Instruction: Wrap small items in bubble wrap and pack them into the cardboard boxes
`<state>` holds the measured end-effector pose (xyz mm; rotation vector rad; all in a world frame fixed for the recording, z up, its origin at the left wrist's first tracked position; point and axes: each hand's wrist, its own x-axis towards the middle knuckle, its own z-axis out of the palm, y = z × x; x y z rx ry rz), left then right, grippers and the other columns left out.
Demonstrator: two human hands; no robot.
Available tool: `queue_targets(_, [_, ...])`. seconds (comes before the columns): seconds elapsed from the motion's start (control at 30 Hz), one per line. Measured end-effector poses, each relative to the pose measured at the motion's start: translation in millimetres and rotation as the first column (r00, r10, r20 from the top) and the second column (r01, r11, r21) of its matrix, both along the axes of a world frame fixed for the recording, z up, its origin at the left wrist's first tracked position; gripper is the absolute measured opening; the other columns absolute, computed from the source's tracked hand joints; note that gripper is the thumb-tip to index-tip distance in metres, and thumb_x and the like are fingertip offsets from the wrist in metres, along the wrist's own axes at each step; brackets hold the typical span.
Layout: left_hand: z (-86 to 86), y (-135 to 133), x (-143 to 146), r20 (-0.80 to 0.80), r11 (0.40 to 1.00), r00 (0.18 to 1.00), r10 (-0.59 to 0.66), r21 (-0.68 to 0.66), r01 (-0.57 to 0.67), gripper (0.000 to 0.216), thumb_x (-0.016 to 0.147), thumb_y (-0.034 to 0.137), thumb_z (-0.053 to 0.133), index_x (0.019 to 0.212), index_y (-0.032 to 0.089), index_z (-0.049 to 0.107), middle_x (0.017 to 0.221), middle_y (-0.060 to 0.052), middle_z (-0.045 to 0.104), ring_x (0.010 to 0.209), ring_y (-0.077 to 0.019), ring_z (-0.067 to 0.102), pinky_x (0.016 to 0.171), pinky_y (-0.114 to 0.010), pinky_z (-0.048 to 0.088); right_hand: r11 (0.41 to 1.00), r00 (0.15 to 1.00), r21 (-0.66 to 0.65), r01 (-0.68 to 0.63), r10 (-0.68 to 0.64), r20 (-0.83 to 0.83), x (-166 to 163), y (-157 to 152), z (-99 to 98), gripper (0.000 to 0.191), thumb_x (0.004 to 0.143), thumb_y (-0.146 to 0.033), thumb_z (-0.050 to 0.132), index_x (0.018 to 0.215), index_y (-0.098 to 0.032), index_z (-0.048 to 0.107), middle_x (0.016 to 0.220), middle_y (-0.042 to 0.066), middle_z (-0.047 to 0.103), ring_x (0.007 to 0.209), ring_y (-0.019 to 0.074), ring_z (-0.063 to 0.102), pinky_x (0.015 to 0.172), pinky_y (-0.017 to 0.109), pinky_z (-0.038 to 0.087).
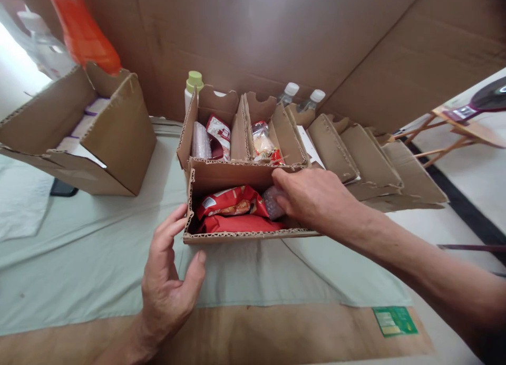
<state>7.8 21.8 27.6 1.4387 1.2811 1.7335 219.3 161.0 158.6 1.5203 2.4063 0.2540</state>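
Observation:
A narrow cardboard box (pixel 253 235) lies lengthwise at the front. Two red snack packets (pixel 233 202) lie inside it, one behind the other. At the packets' right end is a small bubble-wrapped item (pixel 272 201). My right hand (pixel 308 193) reaches into the box from the right, its fingers closed around the bubble-wrapped item; part of the grip is hidden behind the hand. My left hand (pixel 172 272) is open, thumb and fingers apart, with its fingertips against the box's left end.
Behind stands a row of cardboard bins (pixel 272 127) holding packets. A taller cardboard box (pixel 126 138) with stacked items is on the left, near an orange bottle (pixel 85 32). Capped bottles (pixel 290 90) stand behind the bins. A green packet (pixel 395 321) lies at the front right.

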Motion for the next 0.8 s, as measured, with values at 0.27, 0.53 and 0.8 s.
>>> queue_targets(0.27, [-3.9, 1, 2, -0.047, 0.999, 0.999, 0.018, 0.038, -0.017, 0.06, 0.091, 0.014, 0.068, 0.147, 0.03, 0.053, 0.157, -0.01, 0.051, 0.149, -0.0324, 0.046, 0.124, -0.059, 0.038, 0.953, 1.0, -0.302, -0.015, 0.02, 0.013, -17, 10, -21.4, 0.022, 0.08, -0.01, 0.067, 0.061, -0.021, 0.069, 0.059, 0.006, 0.069, 0.058, 0.0208, 0.066, 0.056, 0.03, 0.041])
queue_targets(0.53, [-23.2, -17, -1, 0.037, 0.987, 0.998, 0.05, -0.153, -0.044, 0.073, 0.092, 0.02, 0.071, 0.157, 0.033, 0.039, 0.161, -0.009, 0.046, 0.15, -0.0264, 0.044, 0.127, -0.046, 0.034, 0.952, 0.914, 0.268, 0.15, -0.03, -0.405, 83, -60, 50.5, 0.053, 0.102, -0.066, 0.039, 0.093, -0.028, 0.075, 0.074, 0.005, 0.075, 0.057, 0.0181, 0.064, 0.057, 0.036, 0.042])
queue_targets(0.8, [-39.7, 4, -11, 0.048, 0.923, 0.989, -0.14, -0.355, 0.148, 0.065, 0.089, 0.035, 0.072, 0.148, 0.023, 0.046, 0.142, -0.012, 0.06, 0.143, -0.0311, 0.049, 0.124, -0.051, 0.036, 0.92, 0.392, -0.265, 0.29, -0.367, -0.844, 70, -95, -105.8, 0.045, 0.079, -0.057, 0.065, 0.098, -0.017, 0.069, 0.097, 0.014, 0.079, 0.083, 0.0292, 0.074, 0.073, 0.042, 0.059])
